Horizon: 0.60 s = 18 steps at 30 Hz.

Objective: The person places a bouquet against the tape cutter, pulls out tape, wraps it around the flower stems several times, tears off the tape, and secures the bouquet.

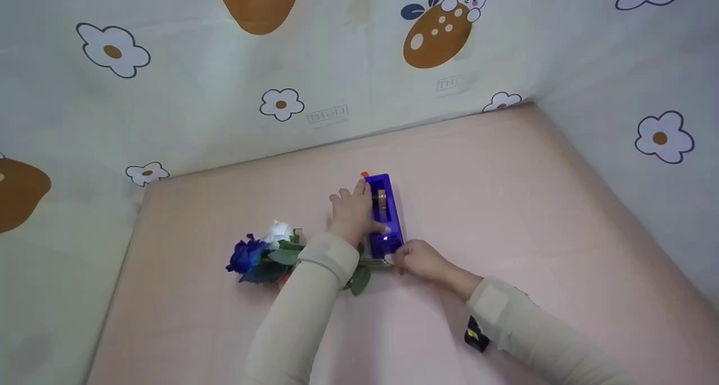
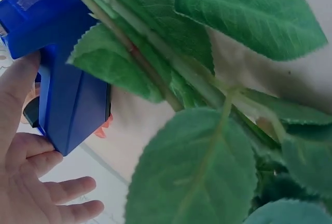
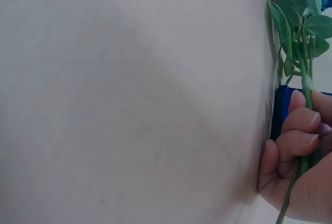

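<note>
A blue tape dispenser (image 1: 395, 213) with a tape roll (image 1: 382, 202) in it sits mid-table. My left hand (image 1: 353, 211) grips its side between thumb and fingers; the last two fingers (image 2: 72, 190) stick out free in the left wrist view. At the dispenser's near end, my right hand (image 1: 421, 259) curls its fingers round the green stems (image 3: 306, 97) of artificial roses. Their heads lie to the left: a blue rose (image 1: 246, 254), a white rose (image 1: 278, 233) and a reddish one (image 1: 284, 279), partly hidden by the left sleeve. Leaves (image 2: 192, 172) fill much of the left wrist view.
A black and yellow object (image 1: 476, 335) lies partly under the right sleeve. Something small and orange (image 1: 364, 175) shows at the dispenser's far end. The pink-covered table (image 1: 477, 194) meets patterned wall sheets (image 1: 359, 53) at the back and sides.
</note>
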Each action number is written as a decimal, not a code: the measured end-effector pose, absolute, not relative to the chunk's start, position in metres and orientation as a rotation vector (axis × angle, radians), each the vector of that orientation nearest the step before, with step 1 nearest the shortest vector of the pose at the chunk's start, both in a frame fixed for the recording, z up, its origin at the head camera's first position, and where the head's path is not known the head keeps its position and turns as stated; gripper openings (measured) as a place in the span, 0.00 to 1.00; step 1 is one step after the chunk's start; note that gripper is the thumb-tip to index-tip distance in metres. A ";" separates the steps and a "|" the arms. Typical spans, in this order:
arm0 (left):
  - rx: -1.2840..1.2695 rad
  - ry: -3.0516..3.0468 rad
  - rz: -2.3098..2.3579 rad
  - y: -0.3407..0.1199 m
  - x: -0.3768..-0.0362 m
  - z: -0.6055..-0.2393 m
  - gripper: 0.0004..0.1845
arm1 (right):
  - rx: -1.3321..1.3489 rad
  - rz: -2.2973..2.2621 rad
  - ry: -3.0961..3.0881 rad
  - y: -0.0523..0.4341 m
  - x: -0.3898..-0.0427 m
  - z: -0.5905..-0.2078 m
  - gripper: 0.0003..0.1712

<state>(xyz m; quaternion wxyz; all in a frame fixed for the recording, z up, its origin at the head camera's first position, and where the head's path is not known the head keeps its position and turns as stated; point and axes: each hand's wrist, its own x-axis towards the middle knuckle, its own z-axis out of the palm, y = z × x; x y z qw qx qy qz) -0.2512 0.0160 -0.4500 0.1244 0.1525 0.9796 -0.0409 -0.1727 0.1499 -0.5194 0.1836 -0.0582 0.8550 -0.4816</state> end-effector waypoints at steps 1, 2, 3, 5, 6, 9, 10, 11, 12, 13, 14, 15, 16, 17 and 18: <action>0.440 2.855 -0.123 0.016 -0.251 -0.450 0.58 | -0.182 -1.366 2.420 0.150 -0.172 -0.521 0.21; 0.436 2.856 -0.123 0.016 -0.251 -0.450 0.58 | -0.195 -1.374 2.432 0.150 -0.171 -0.522 0.21; 0.436 2.856 -0.122 0.016 -0.252 -0.450 0.58 | -0.208 -1.383 2.448 0.150 -0.170 -0.522 0.21; 0.437 2.849 -0.123 0.015 -0.253 -0.449 0.58 | -0.241 -1.389 2.488 0.151 -0.168 -0.524 0.21; 0.435 2.844 -0.120 0.015 -0.253 -0.449 0.58 | -0.255 -1.392 2.503 0.151 -0.168 -0.524 0.21; 0.424 2.832 -0.086 0.014 -0.253 -0.447 0.58 | -0.297 -1.407 2.534 0.151 -0.167 -0.525 0.21; 0.423 2.828 -0.074 0.013 -0.253 -0.448 0.58 | -0.314 -1.409 2.541 0.152 -0.167 -0.526 0.21; 0.423 2.828 -0.055 0.013 -0.252 -0.448 0.58 | -0.329 -1.413 2.545 0.152 -0.166 -0.526 0.21; 0.422 2.826 -0.035 0.012 -0.252 -0.448 0.58 | -0.344 -1.418 2.550 0.152 -0.166 -0.526 0.21; 0.422 2.825 -0.017 0.012 -0.252 -0.448 0.57 | -0.360 -1.426 2.552 0.152 -0.166 -0.526 0.21; 0.419 2.825 -0.002 0.012 -0.252 -0.449 0.57 | -0.376 -1.433 2.555 0.153 -0.166 -0.526 0.22; 0.418 2.826 0.001 0.012 -0.251 -0.449 0.57 | -0.393 -1.440 2.557 0.153 -0.166 -0.526 0.22; 0.416 2.829 0.001 0.012 -0.251 -0.449 0.57 | -0.410 -1.446 2.559 0.153 -0.166 -0.526 0.22; 0.413 2.830 0.004 0.012 -0.251 -0.449 0.57 | -0.430 -1.449 2.562 0.153 -0.166 -0.527 0.22; 0.411 2.830 0.000 0.012 -0.251 -0.449 0.57 | -0.447 -1.448 2.566 0.153 -0.166 -0.527 0.22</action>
